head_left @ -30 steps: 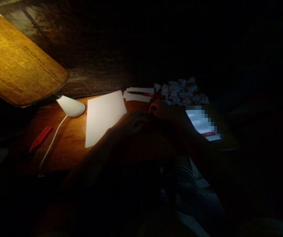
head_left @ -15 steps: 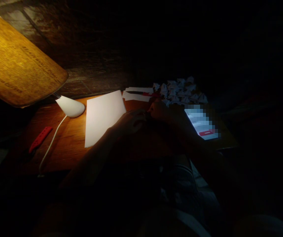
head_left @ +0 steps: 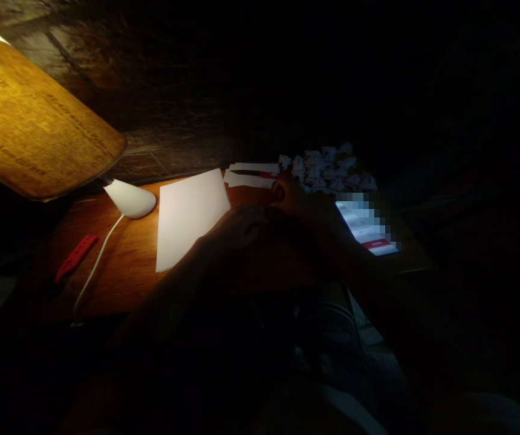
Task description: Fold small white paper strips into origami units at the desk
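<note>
My left hand (head_left: 244,226) is in shadow at the right edge of a stack of white paper (head_left: 191,214), its fingers curled. Close beside it, my right hand (head_left: 289,198) is closed, thumb and fingers pressed together. The two hands nearly meet over the wooden table; whatever lies between their fingers is lost in the dark. Just beyond them, a knife (head_left: 253,173) with a dark blade and red handle rests on cut white paper pieces (head_left: 246,181). Several small folded paper shapes (head_left: 321,169) are clustered behind my right hand.
A lamp with a yellow printed shade (head_left: 46,127) and white base (head_left: 133,199) stands at the left, its white cord (head_left: 99,260) running to the front edge. A red-handled tool (head_left: 76,257) lies beside the cord. At the right is a lit phone (head_left: 366,226).
My right hand has turned slightly, its curled fingers now showing more. The left hand has shifted only a little. The whole view has moved slightly.
</note>
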Action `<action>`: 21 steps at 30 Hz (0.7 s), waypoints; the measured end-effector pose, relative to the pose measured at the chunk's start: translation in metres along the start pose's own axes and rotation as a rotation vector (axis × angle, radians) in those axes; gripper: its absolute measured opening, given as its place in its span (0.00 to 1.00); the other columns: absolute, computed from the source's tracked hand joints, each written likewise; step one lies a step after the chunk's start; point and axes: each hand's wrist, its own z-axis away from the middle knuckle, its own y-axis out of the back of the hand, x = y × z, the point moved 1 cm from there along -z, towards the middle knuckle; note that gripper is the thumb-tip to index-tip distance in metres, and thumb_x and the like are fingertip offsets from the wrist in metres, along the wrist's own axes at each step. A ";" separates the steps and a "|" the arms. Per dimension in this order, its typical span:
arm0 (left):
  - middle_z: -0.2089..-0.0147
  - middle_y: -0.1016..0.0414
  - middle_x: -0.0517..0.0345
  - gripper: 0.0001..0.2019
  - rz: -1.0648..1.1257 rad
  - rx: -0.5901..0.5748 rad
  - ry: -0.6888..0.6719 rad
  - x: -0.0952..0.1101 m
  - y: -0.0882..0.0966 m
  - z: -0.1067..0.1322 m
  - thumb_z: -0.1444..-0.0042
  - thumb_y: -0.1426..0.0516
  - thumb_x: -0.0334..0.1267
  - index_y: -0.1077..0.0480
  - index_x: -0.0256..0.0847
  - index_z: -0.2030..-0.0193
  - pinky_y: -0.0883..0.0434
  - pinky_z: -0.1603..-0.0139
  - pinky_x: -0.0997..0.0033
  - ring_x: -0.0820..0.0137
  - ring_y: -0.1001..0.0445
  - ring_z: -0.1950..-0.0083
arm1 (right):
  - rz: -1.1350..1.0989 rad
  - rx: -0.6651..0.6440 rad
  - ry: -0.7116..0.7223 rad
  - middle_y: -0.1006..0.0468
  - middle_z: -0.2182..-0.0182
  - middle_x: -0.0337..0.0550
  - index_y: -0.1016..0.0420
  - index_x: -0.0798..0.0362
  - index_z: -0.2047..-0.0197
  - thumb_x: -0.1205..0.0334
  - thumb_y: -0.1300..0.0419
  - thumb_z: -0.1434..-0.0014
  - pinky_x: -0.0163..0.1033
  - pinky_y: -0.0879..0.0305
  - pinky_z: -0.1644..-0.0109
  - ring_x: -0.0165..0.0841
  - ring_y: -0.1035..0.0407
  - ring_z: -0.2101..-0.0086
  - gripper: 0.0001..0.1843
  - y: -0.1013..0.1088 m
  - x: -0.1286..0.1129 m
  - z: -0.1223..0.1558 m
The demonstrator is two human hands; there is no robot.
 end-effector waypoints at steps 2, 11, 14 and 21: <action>0.36 0.22 0.48 0.20 0.003 0.003 -0.010 0.001 0.000 0.001 0.39 0.45 0.30 0.23 0.43 0.41 0.28 0.31 0.45 0.55 0.27 0.31 | -0.004 0.010 0.020 0.21 0.62 0.45 0.28 0.51 0.62 0.68 0.28 0.51 0.41 0.37 0.59 0.38 0.30 0.62 0.15 0.000 0.000 0.001; 0.30 0.25 0.50 0.26 0.020 0.012 0.004 0.000 -0.001 0.004 0.37 0.45 0.30 0.28 0.46 0.33 0.29 0.30 0.43 0.54 0.29 0.28 | -0.069 0.006 -0.007 0.20 0.59 0.45 0.25 0.54 0.59 0.69 0.29 0.50 0.39 0.35 0.57 0.36 0.28 0.61 0.14 -0.003 0.004 0.004; 0.30 0.26 0.48 0.26 0.018 0.002 0.012 0.000 0.000 0.004 0.37 0.45 0.31 0.28 0.46 0.32 0.29 0.30 0.43 0.54 0.29 0.28 | -0.062 -0.005 -0.003 0.20 0.59 0.46 0.25 0.54 0.60 0.69 0.29 0.50 0.39 0.35 0.57 0.37 0.27 0.60 0.15 0.000 0.002 0.002; 0.31 0.26 0.45 0.22 -0.027 -0.023 0.053 0.000 -0.001 0.000 0.39 0.44 0.32 0.22 0.44 0.39 0.29 0.31 0.41 0.51 0.27 0.32 | -0.022 0.011 -0.060 0.20 0.58 0.47 0.25 0.54 0.59 0.70 0.29 0.52 0.40 0.35 0.57 0.38 0.27 0.60 0.16 -0.001 -0.004 0.002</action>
